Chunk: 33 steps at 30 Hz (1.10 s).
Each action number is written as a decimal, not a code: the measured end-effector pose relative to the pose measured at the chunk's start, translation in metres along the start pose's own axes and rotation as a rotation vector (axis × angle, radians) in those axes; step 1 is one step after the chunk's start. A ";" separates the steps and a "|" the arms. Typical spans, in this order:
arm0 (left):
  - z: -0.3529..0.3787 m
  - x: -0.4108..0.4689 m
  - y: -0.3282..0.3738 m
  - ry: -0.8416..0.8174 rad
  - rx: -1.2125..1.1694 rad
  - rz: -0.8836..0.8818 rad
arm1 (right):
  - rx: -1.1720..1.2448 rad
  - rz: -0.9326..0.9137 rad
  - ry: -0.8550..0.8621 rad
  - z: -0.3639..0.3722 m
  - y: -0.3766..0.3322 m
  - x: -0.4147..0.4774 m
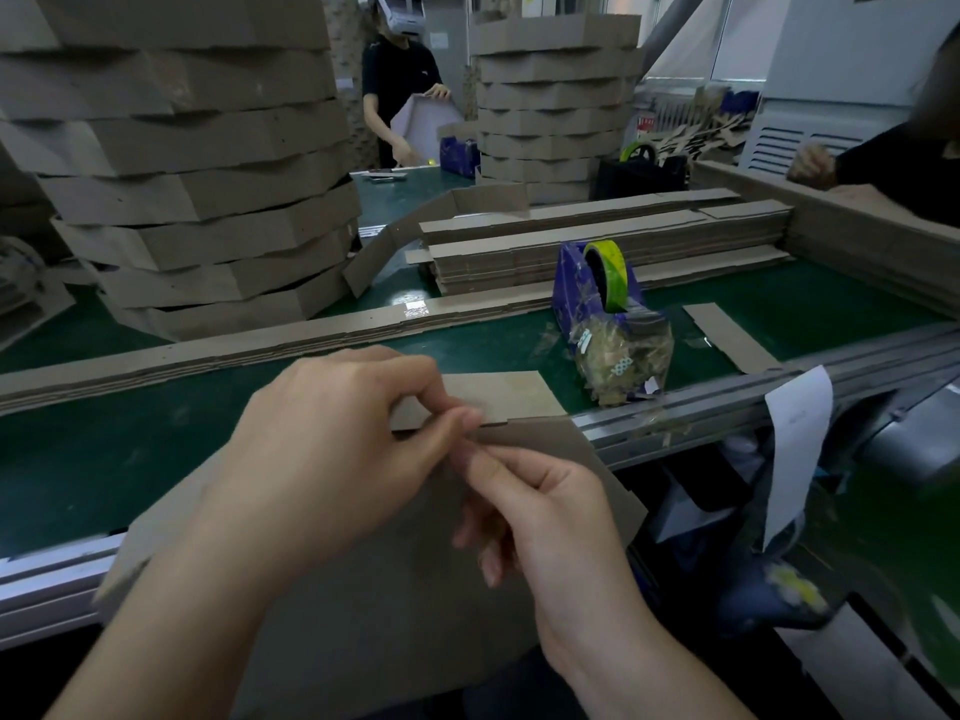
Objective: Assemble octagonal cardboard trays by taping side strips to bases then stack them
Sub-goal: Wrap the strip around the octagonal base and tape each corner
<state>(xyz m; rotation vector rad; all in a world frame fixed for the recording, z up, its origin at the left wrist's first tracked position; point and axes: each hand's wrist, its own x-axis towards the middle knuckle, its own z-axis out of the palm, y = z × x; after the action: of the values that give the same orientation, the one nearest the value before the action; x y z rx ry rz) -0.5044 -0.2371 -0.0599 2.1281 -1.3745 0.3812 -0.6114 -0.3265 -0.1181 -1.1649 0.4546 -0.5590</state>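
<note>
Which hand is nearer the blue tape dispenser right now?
Right. The right hand pinches the cardboard just short of the tape dispenser, slightly to its left; the left hand grips it farther left.

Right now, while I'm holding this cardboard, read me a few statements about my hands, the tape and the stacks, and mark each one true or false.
1. The left hand and right hand both pinch cardboard where the side strip meets the base. True.
2. The tape dispenser is red and lies on its side. False: it is blue and stands upright on the green table, to the right of the hands.
3. A tall stack of trays stands at the left of the table. True.
4. The dispenser holds no tape. False: a yellow-green tape roll sits in it.
5. A pile of flat strips lies behind the dispenser. True.
</note>
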 end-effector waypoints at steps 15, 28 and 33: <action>-0.001 -0.006 -0.012 -0.044 0.213 0.136 | -0.746 -0.703 0.352 -0.042 -0.009 0.033; -0.008 -0.001 0.009 -0.070 0.173 0.182 | -0.735 -0.172 -0.142 -0.068 -0.040 0.054; -0.022 -0.011 -0.013 -0.008 -0.057 0.152 | -0.880 0.139 -0.379 -0.083 -0.057 0.060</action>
<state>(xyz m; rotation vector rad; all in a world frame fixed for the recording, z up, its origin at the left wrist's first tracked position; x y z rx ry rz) -0.4956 -0.2116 -0.0522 1.9875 -1.5390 0.3882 -0.6244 -0.4406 -0.0944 -2.0122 0.4561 0.0240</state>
